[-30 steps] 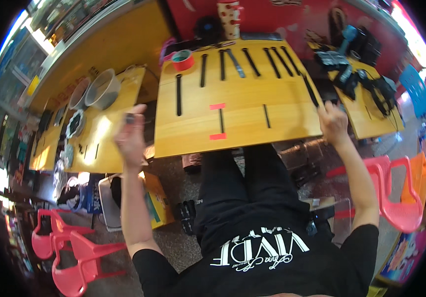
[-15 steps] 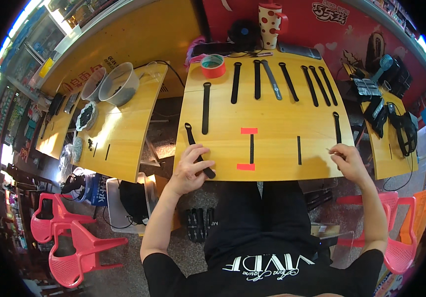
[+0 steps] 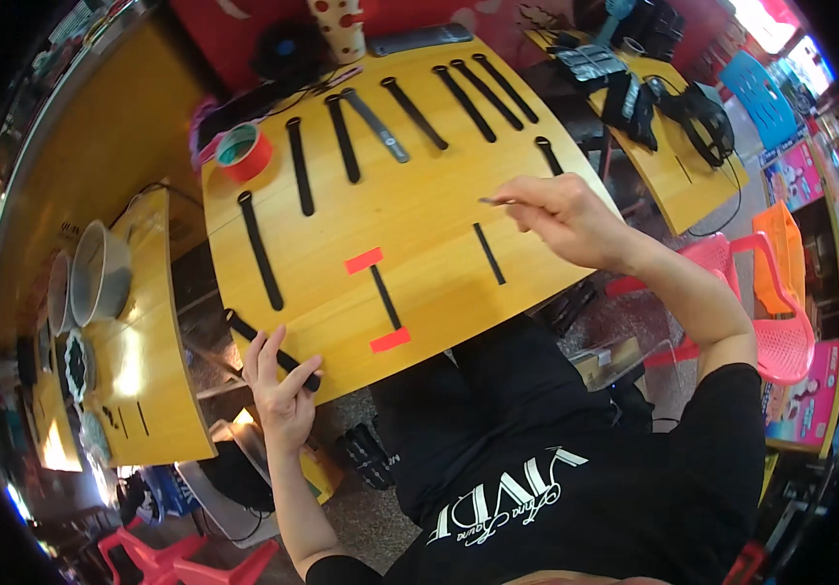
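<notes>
My left hand (image 3: 281, 390) lies on a black looped cable strap (image 3: 243, 328) at the table's near left corner, its fingers spread across the strap's lower end. Over the right half of the table, my right hand (image 3: 570, 219) is closed in a pinch. A small thin piece (image 3: 490, 201) pokes out of its fingertips, too small to name. Just beyond that hand lies another black strap (image 3: 544, 151), partly covered. Below it is a short black strip (image 3: 488, 253). Further left, a second short strip (image 3: 386, 297) lies between two red tape pieces (image 3: 364, 260).
Several straps lie across the table (image 3: 331, 219), among them a grey one (image 3: 375, 125). A red tape roll (image 3: 246, 154) stands at the far left, near a black fan (image 3: 288, 51) and a spotted cup (image 3: 337, 27). Side tables flank this one; a pink chair (image 3: 770, 331) stands right.
The view has swung, so the table sits tilted and further left. My right hand has moved inward from the table's right edge, still pinched. My left hand stays on its strap.
</notes>
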Demonstrator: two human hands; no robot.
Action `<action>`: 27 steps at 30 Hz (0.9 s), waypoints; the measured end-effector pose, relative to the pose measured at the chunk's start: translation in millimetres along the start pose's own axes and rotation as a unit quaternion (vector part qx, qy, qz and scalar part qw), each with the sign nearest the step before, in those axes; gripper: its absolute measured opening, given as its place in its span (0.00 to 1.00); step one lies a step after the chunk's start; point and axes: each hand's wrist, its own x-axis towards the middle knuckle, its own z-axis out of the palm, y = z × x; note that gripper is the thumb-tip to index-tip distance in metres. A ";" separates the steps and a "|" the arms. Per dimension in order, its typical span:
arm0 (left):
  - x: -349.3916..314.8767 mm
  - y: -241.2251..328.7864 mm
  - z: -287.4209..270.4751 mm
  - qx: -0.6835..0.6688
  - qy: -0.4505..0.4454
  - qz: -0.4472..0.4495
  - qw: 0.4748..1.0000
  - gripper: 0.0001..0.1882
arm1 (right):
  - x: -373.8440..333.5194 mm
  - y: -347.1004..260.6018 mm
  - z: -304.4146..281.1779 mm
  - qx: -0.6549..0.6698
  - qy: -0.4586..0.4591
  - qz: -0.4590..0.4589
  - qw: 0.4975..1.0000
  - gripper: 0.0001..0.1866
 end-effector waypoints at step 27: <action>1.2 -2.9 1.4 -0.044 -0.010 -0.045 0.998 0.14 | 218.8 165.9 23.1 -0.302 0.107 -0.042 0.946 0.06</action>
